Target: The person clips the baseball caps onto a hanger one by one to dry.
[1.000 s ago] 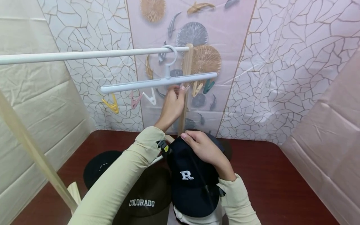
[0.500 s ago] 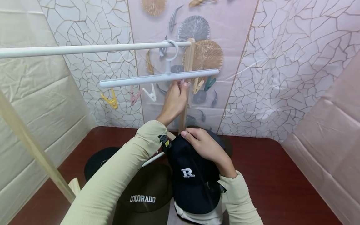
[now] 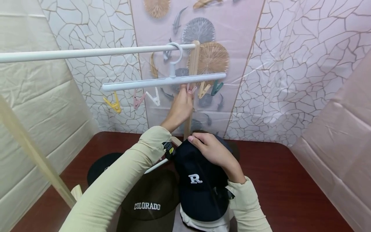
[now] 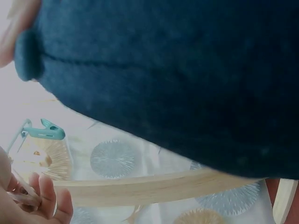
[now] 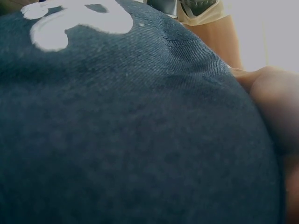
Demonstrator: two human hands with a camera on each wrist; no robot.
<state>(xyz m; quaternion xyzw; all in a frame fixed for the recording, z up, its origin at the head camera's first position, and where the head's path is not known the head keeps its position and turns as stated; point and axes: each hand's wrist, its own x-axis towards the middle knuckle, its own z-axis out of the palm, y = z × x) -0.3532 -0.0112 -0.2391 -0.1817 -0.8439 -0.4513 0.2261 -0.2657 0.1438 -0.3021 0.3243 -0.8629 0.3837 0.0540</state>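
In the head view my left hand (image 3: 179, 109) reaches up under a pale blue hanger (image 3: 139, 84) and pinches a pale pink clothespin (image 3: 194, 90) on its underside. The left wrist view shows this clothespin (image 4: 27, 198) between the thumb and fingers. My right hand (image 3: 213, 153) grips the crown of a navy cap (image 3: 200, 204) with a white letter R, holding it below the hanger with its brim toward me. Navy fabric (image 5: 140, 154) fills most of the right wrist view, and the right fingers are partly hidden there.
Yellow (image 3: 113, 103), pink (image 3: 138, 100), white (image 3: 154, 97), beige (image 3: 203, 91) and green clothespins (image 3: 215, 87) hang along the hanger. It hooks over a white rod (image 3: 87, 53) on wooden posts (image 3: 195, 61). A brown COLORADO cap (image 3: 152, 190) and a black cap (image 3: 101, 166) are on the dark red table (image 3: 278, 180).
The head view has tilted slightly. My left fingers have shifted a little at the pink clothespin; my right hand keeps the navy cap in nearly the same place.
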